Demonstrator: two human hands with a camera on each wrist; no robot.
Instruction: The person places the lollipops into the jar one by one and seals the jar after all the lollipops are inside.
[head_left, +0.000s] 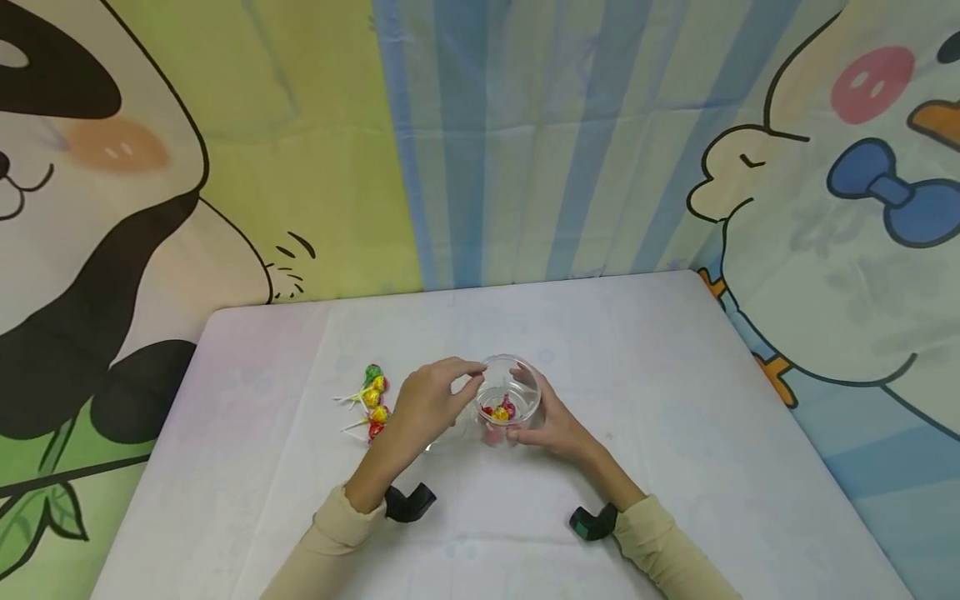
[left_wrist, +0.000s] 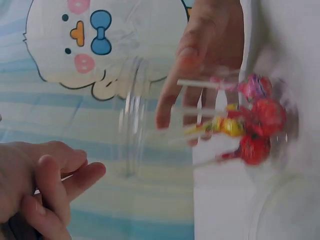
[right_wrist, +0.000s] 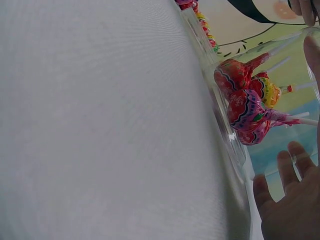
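Note:
A clear jar (head_left: 489,393) stands upright on the table, with several wrapped lollipops (left_wrist: 260,120) inside, heads down and sticks up. My right hand (head_left: 558,427) holds the jar from its right side, thumb in front and fingers spread round the back. By the left of the jar's mouth is my left hand (head_left: 429,402); its fingers are loosely bent, and nothing shows between them in the left wrist view. To the left of that hand, more lollipops (head_left: 373,398) lie in a column, sticks pointing left.
A clear round piece, apparently a lid (left_wrist: 287,215), lies on the table by the jar, mostly behind the left hand in the head view. The white-covered table (head_left: 675,467) meets cartoon-printed curtains (head_left: 525,142) at its back and sides.

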